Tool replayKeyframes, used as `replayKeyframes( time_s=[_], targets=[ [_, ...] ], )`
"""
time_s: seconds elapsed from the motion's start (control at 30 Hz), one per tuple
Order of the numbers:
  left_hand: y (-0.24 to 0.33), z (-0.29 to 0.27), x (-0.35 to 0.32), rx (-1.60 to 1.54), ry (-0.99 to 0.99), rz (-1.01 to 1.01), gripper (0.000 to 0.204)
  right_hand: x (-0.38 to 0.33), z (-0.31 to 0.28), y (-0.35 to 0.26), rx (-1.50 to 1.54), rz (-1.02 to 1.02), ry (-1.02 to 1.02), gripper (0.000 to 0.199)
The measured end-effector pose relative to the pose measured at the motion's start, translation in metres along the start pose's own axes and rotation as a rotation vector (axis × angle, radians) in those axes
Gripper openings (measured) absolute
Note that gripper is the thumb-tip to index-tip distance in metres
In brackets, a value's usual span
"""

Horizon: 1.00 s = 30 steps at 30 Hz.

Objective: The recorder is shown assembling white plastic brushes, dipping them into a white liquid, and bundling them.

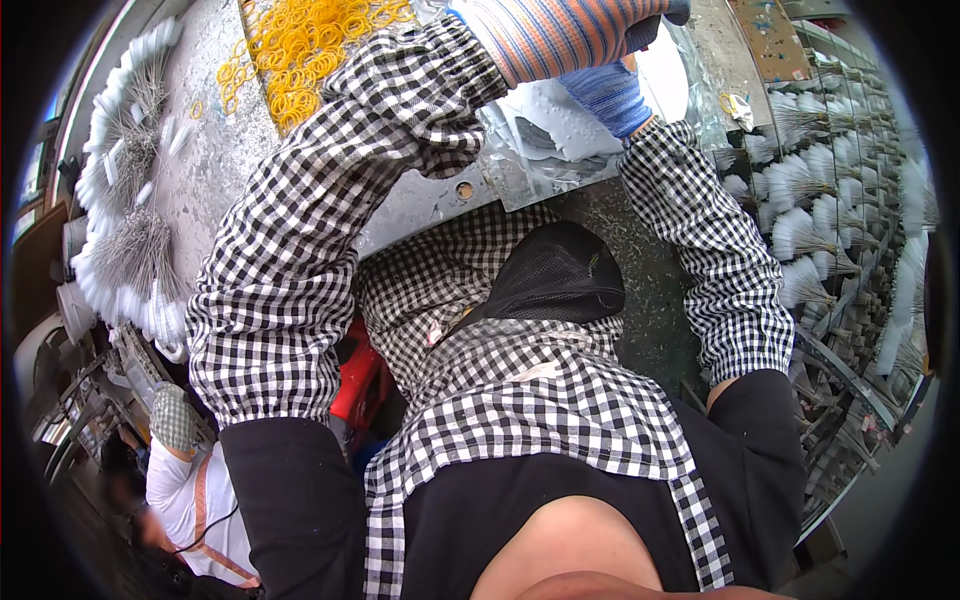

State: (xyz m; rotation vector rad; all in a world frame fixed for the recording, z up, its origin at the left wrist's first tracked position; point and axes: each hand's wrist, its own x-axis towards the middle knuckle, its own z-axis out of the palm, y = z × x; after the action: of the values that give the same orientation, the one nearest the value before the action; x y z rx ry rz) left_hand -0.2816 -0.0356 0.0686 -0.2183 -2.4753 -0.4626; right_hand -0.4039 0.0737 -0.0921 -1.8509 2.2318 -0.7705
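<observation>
My left hand, in an orange, blue and white striped glove with dark fingertips, reaches across to the right at the top edge. Behind and below it is my right hand in a blue knitted glove, mostly covered by the left. The two hands overlap closely. The fingers are hidden or cut off, so I cannot tell what either hand holds. Under them, a glossy white material is spread over a clear sheet at the table's near edge. Left of my left sleeve lies a pile of yellow rings.
Bundles of thin wire stems with white bristly ends line the table's left side. More such bundles fill a rack on the right. A black mesh cap lies on my checked apron. Another person's white clothing shows lower left.
</observation>
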Motion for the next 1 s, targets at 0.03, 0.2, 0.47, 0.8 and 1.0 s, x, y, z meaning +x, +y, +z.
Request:
replayKeyframes(
  time_s=[0.03,0.2,0.47,0.8,1.0],
  targets=[
    [0.002,0.001,0.001,-0.004,0.0,0.003,0.018,-0.001,0.003,0.006,-0.002,0.005,0.001,0.037],
    [0.006,-0.005,-0.001,0.058,0.014,-0.006,0.014,-0.006,0.012,0.013,0.023,-0.093,0.116,0.04],
    [0.011,-0.005,0.004,0.024,-0.034,0.031,0.01,-0.006,0.014,0.025,0.044,0.028,-0.014,0.062],
    [0.012,-0.003,0.002,-0.064,0.033,0.078,0.008,-0.005,0.014,0.015,-0.27,-0.281,0.429,0.05],
    [0.016,-0.013,0.008,-0.024,0.093,0.087,0.008,0.0,-0.007,0.015,-0.078,0.05,-0.096,0.078]
  ],
)
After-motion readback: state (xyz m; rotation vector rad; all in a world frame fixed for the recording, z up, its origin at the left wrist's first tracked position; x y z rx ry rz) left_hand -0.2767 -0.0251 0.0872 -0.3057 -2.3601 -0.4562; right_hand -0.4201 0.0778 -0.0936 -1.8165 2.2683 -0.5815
